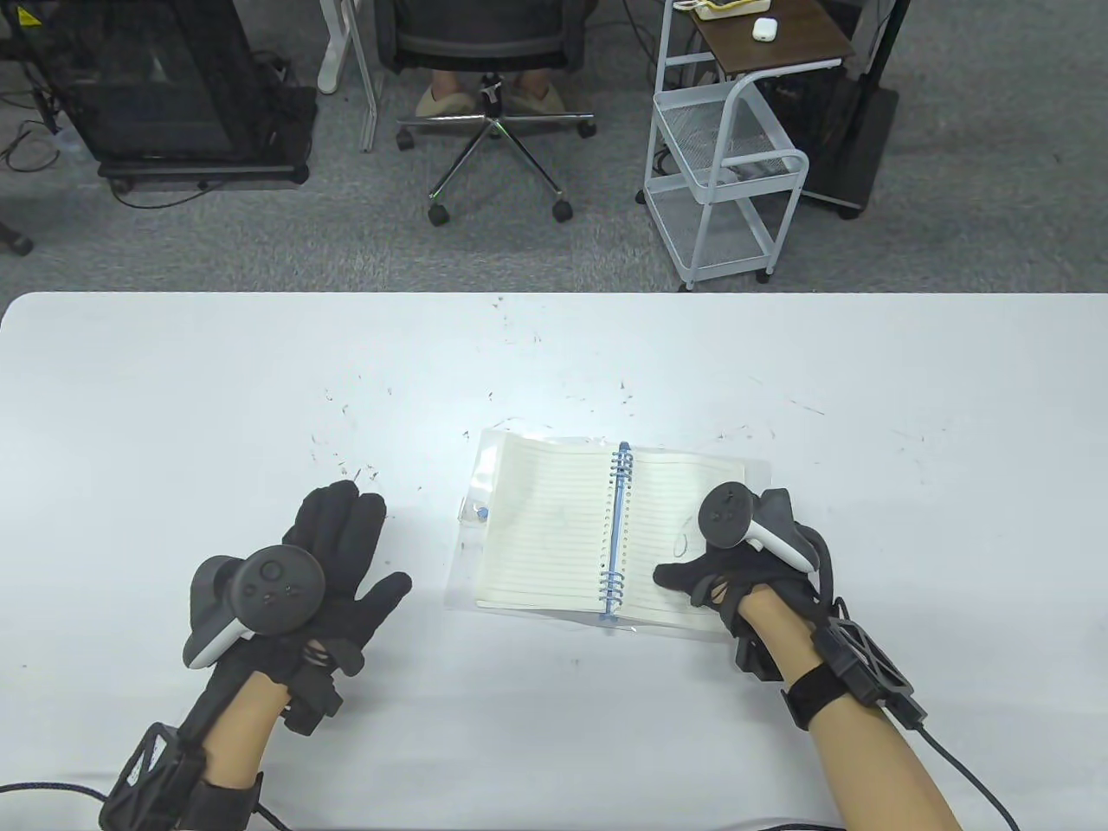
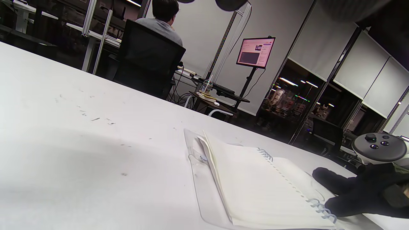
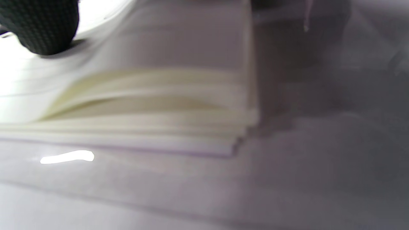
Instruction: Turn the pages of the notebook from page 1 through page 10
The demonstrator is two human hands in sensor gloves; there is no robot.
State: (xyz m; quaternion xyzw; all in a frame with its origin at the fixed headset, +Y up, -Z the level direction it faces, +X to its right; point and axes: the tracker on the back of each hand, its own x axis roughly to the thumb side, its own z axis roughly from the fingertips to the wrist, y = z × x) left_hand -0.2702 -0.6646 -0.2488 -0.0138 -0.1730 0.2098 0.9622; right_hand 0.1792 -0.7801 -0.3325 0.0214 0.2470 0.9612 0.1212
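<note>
A small spiral notebook (image 1: 554,528) with lined cream pages, a blue coil and a clear plastic cover lies open on the white table (image 1: 260,389). It also shows in the left wrist view (image 2: 255,182). My right hand (image 1: 736,571) rests on the right-hand page, thumb pointing toward the coil. In the right wrist view one fingertip (image 3: 41,25) presses on the page stack (image 3: 153,105), whose top sheets bow up slightly. My left hand (image 1: 346,563) lies flat and open on the table left of the notebook, holding nothing.
The table's far edge runs across the middle of the table view. Beyond it stand an office chair (image 1: 493,52), a white wire cart (image 1: 727,173) and a black cabinet (image 1: 156,86). Small dark specks dot the tabletop around the notebook.
</note>
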